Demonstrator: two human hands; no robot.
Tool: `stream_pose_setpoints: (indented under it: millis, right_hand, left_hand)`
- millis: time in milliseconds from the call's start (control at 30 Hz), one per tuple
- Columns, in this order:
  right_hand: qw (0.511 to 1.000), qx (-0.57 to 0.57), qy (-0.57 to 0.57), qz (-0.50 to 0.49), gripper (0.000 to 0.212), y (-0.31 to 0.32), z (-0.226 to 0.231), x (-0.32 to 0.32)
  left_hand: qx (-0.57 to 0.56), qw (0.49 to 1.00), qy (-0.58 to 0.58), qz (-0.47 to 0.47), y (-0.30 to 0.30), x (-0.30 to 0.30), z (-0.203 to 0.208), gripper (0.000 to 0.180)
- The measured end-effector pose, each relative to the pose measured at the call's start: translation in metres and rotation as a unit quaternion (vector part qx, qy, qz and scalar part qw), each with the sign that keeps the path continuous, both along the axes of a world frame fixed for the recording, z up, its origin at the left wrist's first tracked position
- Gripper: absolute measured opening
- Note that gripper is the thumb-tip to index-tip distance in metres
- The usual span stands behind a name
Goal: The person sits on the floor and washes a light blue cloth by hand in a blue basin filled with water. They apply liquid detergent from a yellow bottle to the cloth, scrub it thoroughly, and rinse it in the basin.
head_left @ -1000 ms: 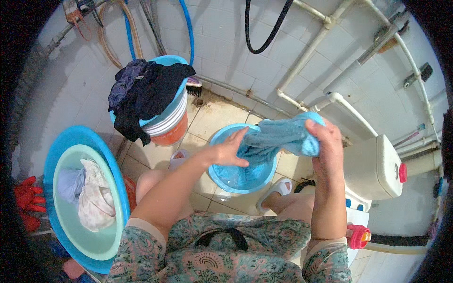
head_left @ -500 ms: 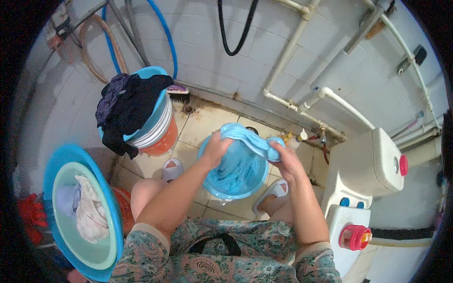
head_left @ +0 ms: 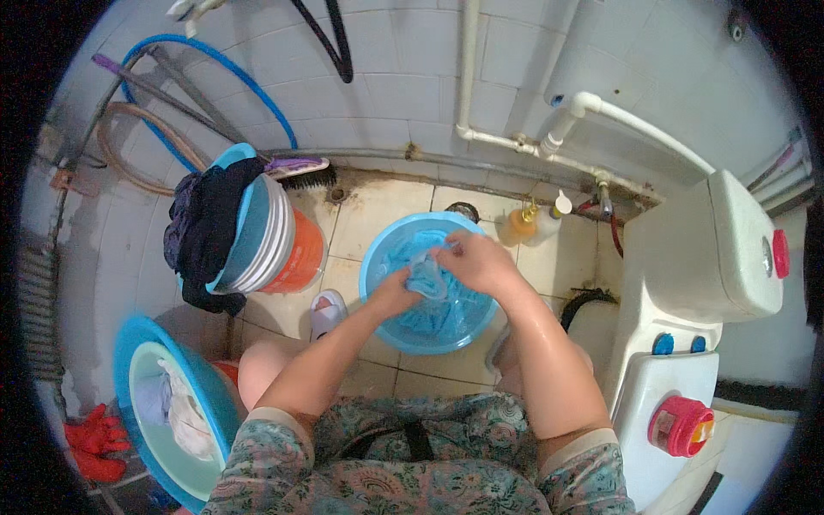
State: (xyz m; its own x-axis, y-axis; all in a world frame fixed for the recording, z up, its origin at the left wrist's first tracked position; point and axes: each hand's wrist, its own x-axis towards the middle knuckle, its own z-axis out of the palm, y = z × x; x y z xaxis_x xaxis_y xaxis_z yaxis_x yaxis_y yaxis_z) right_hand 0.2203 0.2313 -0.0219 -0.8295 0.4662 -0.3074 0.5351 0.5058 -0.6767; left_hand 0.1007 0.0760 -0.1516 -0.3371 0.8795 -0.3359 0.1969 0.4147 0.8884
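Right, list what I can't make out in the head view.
All in the head view:
Floor of the basin: blue cloth covers it.
Palm of the right hand: turned away.
Right slipper: mostly behind the right forearm.
Inside of the blue tub on the bucket: mostly under dark clothes.
Black hose: upper end cut off by the top edge.

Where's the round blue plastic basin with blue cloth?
Central in the head view, the blue basin sits under the left hand and right hand, between the orange bucket at left and the amber pump bottle at right.
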Motion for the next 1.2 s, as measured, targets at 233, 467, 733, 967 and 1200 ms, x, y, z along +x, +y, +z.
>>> stream_pose_setpoints:
  millis: [233,467,733,967,1200]
  right_hand:
    - [0.994,0.097,-0.010,-0.040,0.036,0.019,0.006,0.019]
    - [0.984,0.161,-0.074,0.026,0.030,0.036,-0.003,0.053]
    - [0.985,0.162,-0.056,0.037,0.030,0.034,-0.013,0.056]
    - [0.984,0.155,-0.075,0.045,0.027,0.019,-0.009,0.051]
    - [0.988,0.138,-0.062,0.041,0.033,0.020,-0.009,0.047]
  left_hand:
    - [-0.186,0.926,0.325,-0.042,0.002,-0.017,-0.165,0.057]
    - [-0.182,0.877,0.413,-0.162,0.021,0.053,-0.169,0.045]
    - [-0.302,0.911,0.209,-0.187,0.058,0.000,-0.255,0.041]
    - [-0.235,0.856,0.426,-0.176,0.071,0.002,-0.169,0.053]
    - [-0.270,0.947,0.145,0.094,0.021,0.006,-0.062,0.048]
